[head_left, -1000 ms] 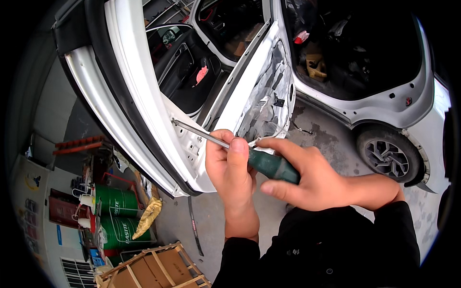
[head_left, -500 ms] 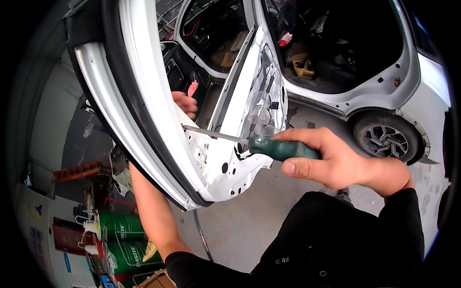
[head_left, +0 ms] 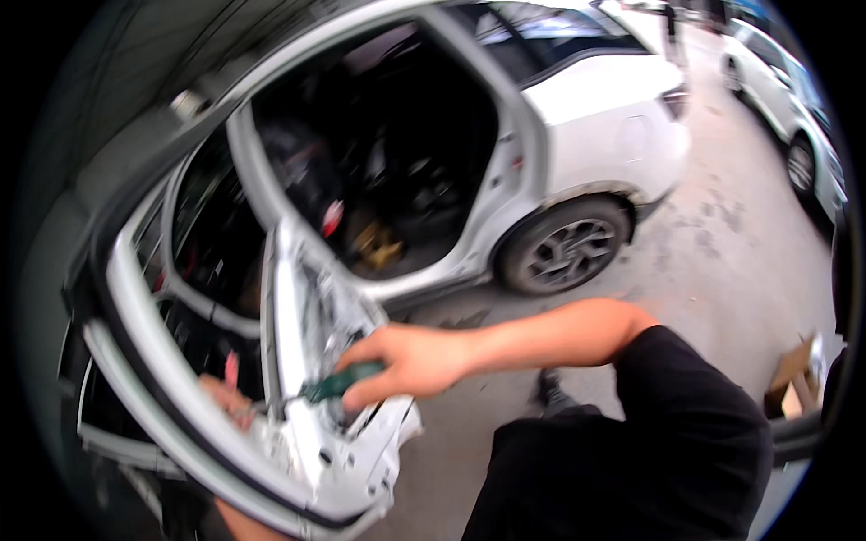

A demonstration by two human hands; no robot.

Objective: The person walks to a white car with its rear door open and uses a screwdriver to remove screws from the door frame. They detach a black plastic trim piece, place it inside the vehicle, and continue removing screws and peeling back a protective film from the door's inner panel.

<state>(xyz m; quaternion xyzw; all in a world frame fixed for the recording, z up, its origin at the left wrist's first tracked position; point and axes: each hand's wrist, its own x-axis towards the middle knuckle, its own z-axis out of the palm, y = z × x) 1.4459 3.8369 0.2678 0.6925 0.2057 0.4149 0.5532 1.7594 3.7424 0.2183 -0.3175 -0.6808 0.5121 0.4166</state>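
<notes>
Grey floor [head_left: 722, 288], head view; white car [head_left: 613, 149] with open doorway. Second white car [head_left: 762, 72], upper right, new since the earlier frames. Green-handled screwdriver [head_left: 328, 386], left of centre, clasped in right hand [head_left: 417, 361], shank toward left hand [head_left: 227, 400]. Left hand apart, lower left, partly hidden by white door [head_left: 308, 433]; its hold cannot be told.

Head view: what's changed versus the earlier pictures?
The left grip let go of the screwdriver's shaft and moved to the far side of the white car door's frame. The view swung right: the green drums left it, a second white car entered. Unchanged: the right grip holds the screwdriver's green handle.
</notes>
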